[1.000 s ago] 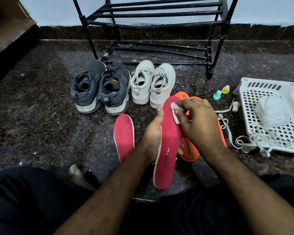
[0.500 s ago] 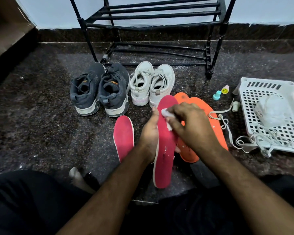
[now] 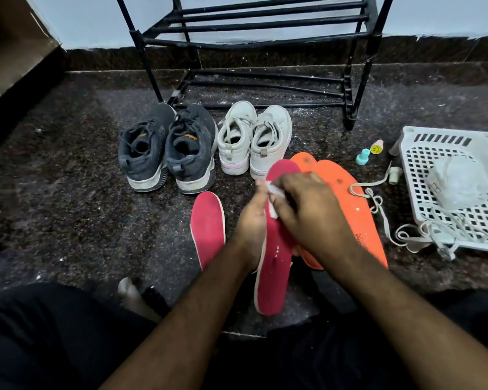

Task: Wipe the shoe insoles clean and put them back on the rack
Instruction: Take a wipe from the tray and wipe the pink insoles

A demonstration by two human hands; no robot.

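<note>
Head view: pink insole [image 3: 275, 266], white-edged, small holes

I see both bare forearms reach forward from the bottom of the view and meet near the middle. My left hand [image 3: 251, 226] stands on edge, thumb uppermost, fingers curled round behind what it grips, wrist roughly straight. My right hand [image 3: 307, 212] lies palm down just beside it, knuckles up, fingers bent and pinching at the tips, close against the left thumb. The right forearm crosses in from the lower right corner.
</note>
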